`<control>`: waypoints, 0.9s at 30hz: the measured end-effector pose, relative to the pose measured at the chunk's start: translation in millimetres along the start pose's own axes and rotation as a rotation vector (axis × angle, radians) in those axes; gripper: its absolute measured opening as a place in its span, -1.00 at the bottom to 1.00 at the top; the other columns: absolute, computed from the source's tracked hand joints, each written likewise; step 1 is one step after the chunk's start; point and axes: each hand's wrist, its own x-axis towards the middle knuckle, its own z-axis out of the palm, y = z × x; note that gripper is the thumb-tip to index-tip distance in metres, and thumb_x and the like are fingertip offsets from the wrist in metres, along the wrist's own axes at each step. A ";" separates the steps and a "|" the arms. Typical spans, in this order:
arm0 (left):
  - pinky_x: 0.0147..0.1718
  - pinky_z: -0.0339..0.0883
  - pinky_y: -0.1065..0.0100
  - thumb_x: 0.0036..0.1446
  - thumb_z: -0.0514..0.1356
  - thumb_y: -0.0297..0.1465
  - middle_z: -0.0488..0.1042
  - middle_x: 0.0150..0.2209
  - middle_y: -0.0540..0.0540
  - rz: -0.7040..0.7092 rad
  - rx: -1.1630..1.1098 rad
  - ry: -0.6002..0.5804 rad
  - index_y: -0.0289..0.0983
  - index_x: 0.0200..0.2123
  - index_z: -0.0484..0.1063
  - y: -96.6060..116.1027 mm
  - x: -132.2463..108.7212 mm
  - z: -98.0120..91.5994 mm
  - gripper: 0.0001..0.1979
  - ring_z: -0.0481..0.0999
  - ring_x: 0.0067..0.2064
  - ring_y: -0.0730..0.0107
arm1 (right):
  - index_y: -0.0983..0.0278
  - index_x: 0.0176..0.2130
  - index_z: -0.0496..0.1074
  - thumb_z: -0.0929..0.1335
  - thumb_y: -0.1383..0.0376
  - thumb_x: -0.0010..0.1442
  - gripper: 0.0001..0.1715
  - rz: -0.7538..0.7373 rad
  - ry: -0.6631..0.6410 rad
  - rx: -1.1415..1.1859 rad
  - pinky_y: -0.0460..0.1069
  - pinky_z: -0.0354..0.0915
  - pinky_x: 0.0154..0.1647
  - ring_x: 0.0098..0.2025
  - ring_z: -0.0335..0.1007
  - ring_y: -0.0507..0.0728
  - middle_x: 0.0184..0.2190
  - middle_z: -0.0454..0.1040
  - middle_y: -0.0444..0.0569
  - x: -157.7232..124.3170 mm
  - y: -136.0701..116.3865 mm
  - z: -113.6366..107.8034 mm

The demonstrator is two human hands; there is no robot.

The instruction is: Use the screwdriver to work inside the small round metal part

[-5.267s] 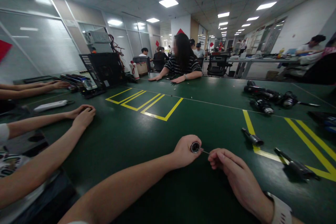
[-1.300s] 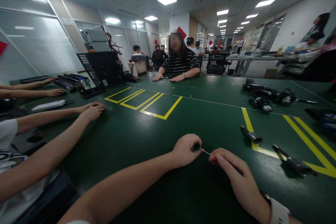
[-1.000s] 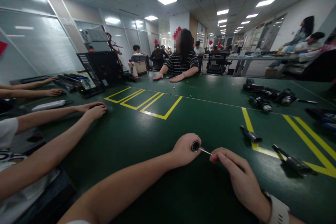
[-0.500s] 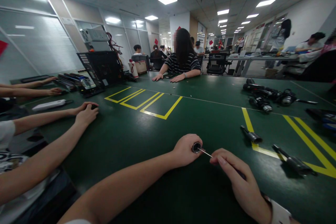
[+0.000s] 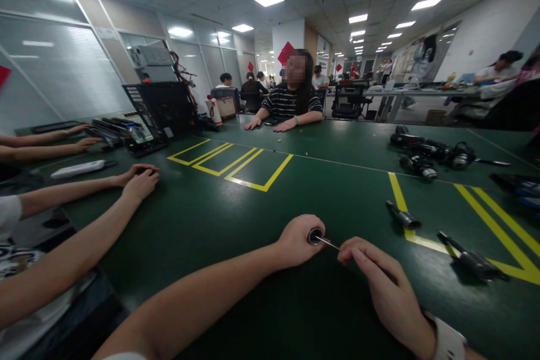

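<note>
My left hand (image 5: 300, 241) is wrapped round a dark metal cylinder (image 5: 315, 236) whose hollow round end faces me; the rest of it is hidden in the fist. My right hand (image 5: 377, 281) grips a thin screwdriver-like tool (image 5: 331, 244) with a slim bright shaft. Its tip reaches into the cylinder's opening, and most of its handle is covered by the palm. Right of my hands lie two dark metal parts, each with a narrow stem and a wider cylindrical end: a smaller one (image 5: 404, 217) and a larger one (image 5: 472, 259).
Yellow tape marks (image 5: 264, 187) run across the green table (image 5: 202, 247). Several black metal assemblies (image 5: 434, 152) lie at the far right. Another person's hands (image 5: 141, 180) rest at the left beside a white power strip (image 5: 78, 169). Someone sits opposite, and a black open case (image 5: 164, 112) stands left.
My hands and the tool stay almost in place, with the shaft still inside the cylinder's opening. The person opposite has raised and turned their head.
</note>
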 end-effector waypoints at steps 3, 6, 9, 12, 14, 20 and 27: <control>-0.41 0.18 0.44 0.01 0.22 -0.37 0.33 -0.47 0.02 -0.001 -0.004 -0.002 -0.30 -0.48 0.32 0.7 -0.1 -1.1 -0.86 0.31 -0.40 0.48 | 0.21 -0.44 0.42 0.22 0.16 0.25 -0.68 0.015 0.002 -0.030 -0.02 0.23 -0.27 -0.29 0.33 0.12 -0.40 0.42 -0.09 0.7 0.3 0.3; -0.40 0.18 0.44 0.00 0.23 -0.35 0.33 -0.47 0.02 -0.007 0.002 -0.021 -0.30 -0.47 0.33 1.6 0.1 -1.9 -0.84 0.32 -0.39 0.47 | 0.22 -0.44 0.43 0.23 0.14 0.23 -0.67 0.019 -0.017 -0.058 -0.01 0.25 -0.28 -0.30 0.34 0.13 -0.42 0.43 -0.08 2.4 -2.7 2.8; -0.40 0.19 0.43 -0.01 0.23 -0.37 0.34 -0.46 0.02 -0.021 0.006 -0.023 -0.30 -0.47 0.33 1.9 0.4 -1.6 -0.86 0.33 -0.38 0.46 | 0.23 -0.41 0.45 0.23 0.12 0.22 -0.67 0.031 -0.021 -0.078 0.01 0.27 -0.26 -0.30 0.36 0.15 -0.42 0.44 -0.06 3.5 -5.8 4.9; -0.40 0.18 0.43 0.00 0.23 -0.36 0.33 -0.47 0.03 -0.024 0.003 -0.006 -0.30 -0.48 0.32 1.3 0.5 -0.6 -0.85 0.32 -0.39 0.46 | 0.23 -0.39 0.45 0.23 0.13 0.23 -0.67 0.038 -0.021 -0.075 0.02 0.27 -0.24 -0.29 0.36 0.15 -0.41 0.44 -0.06 2.9 -5.8 4.8; -0.41 0.18 0.43 0.00 0.23 -0.35 0.33 -0.47 0.03 -0.013 0.000 -0.001 -0.30 -0.49 0.32 1.0 0.5 -0.2 -0.84 0.32 -0.40 0.47 | 0.23 -0.38 0.45 0.22 0.14 0.24 -0.67 0.045 -0.025 -0.063 0.01 0.27 -0.23 -0.28 0.36 0.15 -0.40 0.44 -0.06 1.9 -4.7 3.7; -0.40 0.18 0.43 0.00 0.22 -0.36 0.33 -0.47 0.03 -0.009 0.003 0.007 -0.30 -0.47 0.33 0.5 0.3 0.3 -0.86 0.32 -0.40 0.47 | 0.23 -0.36 0.47 0.23 0.13 0.24 -0.67 0.042 0.012 -0.061 0.02 0.27 -0.25 -0.27 0.37 0.16 -0.38 0.46 -0.06 0.8 -2.9 2.2; -0.38 0.20 0.43 -0.02 0.24 -0.38 0.38 -0.43 0.01 -0.036 0.013 0.009 -0.30 -0.44 0.35 0.7 0.4 1.1 -0.87 0.34 -0.38 0.46 | 0.22 -0.33 0.48 0.23 0.13 0.23 -0.68 0.021 0.053 -0.074 0.02 0.28 -0.25 -0.27 0.37 0.16 -0.36 0.48 -0.05 1.9 -1.1 2.4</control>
